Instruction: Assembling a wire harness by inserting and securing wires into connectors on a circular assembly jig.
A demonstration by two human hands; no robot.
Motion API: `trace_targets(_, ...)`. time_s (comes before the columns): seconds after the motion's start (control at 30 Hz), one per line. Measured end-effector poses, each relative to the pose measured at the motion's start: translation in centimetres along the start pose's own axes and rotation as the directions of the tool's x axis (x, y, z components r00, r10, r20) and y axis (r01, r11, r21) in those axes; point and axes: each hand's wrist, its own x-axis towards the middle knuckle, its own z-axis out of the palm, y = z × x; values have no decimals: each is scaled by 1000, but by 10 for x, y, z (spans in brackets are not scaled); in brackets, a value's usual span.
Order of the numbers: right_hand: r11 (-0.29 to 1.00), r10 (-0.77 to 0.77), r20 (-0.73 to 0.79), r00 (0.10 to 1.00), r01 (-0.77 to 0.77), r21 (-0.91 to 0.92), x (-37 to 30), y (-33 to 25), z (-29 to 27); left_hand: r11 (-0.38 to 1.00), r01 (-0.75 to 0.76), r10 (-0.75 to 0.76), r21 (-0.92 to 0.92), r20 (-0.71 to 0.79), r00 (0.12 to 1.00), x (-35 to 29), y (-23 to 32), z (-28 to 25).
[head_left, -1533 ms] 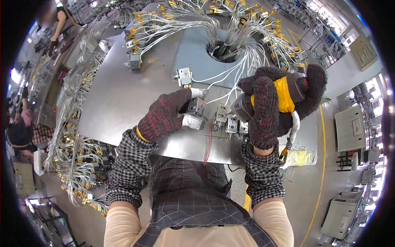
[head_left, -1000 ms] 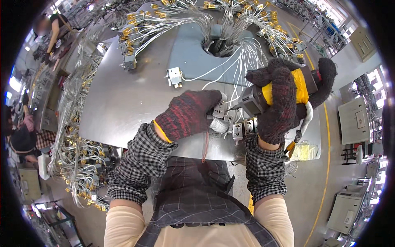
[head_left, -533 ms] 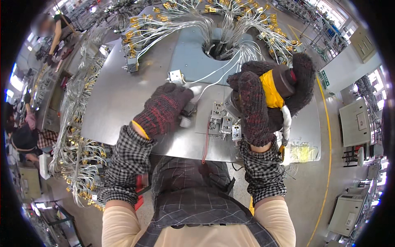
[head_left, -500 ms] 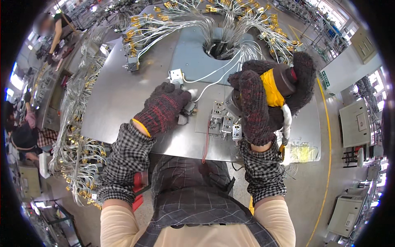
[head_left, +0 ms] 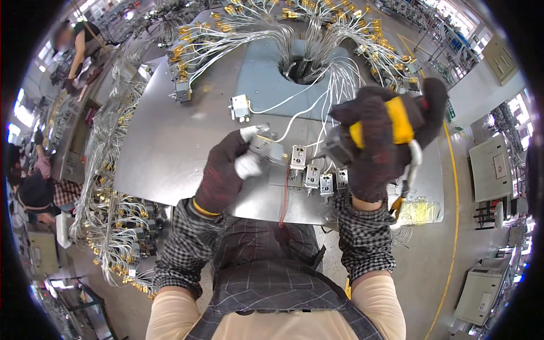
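My left hand [head_left: 222, 170], in a dark knitted glove with white fingertips, grips a small metal box [head_left: 267, 149] between thumb and fingers, just above the tabletop. A white wire runs from the box toward the middle of the table. In my gloved right hand [head_left: 377, 156] is a black power tool [head_left: 340, 146] with yellow tape [head_left: 400, 120] round its body. Its cord [head_left: 416, 161] is wrapped in white, and its narrow front end points toward the held box. Motion blurs this hand and the tool. Between my hands several similar metal boxes [head_left: 311, 177] stand in a slanting row.
One white-topped box [head_left: 239, 107] sits on the metal table [head_left: 158, 153] beyond my left hand. White wires [head_left: 309, 45] fan out from a round hole, their ends carrying yellow connectors. Bundled wires [head_left: 107, 153] hang along the left side. Another person [head_left: 79, 48] works at the far left.
My left hand has lifted the metal box off the table and turned it toward the tool. My right hand has shifted slightly right with the tool, uncovering more of the box row.
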Motion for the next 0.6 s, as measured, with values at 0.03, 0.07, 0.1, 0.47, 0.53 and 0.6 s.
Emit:
trace_targets(0.03, 1000, -12, -2, 1000, 11, -13, 3, -2, -4, 993, -3, -2, 114, 40, 999, 1, -2, 7)
trace_targets(0.07, 999, -22, -8, 1000, 22, -38, 6, -5, -11, 945, -42, 24, 323, 60, 998, 9, -4, 20)
trace_targets(0.1, 999, -25, -19, 999, 24, -49, 9, -6, -15, 848, -84, 51, 523, 78, 996, 20, -4, 29)
trace_targets(0.47, 974, 43, -86, 995, -22, 226, 6, -24, 7, 430, -181, -38, 884, 218, 975, 36, 17, 30)
trace_targets(0.53, 980, 29, -66, 997, -15, 199, 4, -15, 1, 395, -174, -84, 902, 224, 971, 36, 26, 38)
trace_targets(0.6, 986, 9, -39, 999, -2, 165, 4, -8, -1, 367, -174, -123, 914, 233, 965, 36, 28, 40)
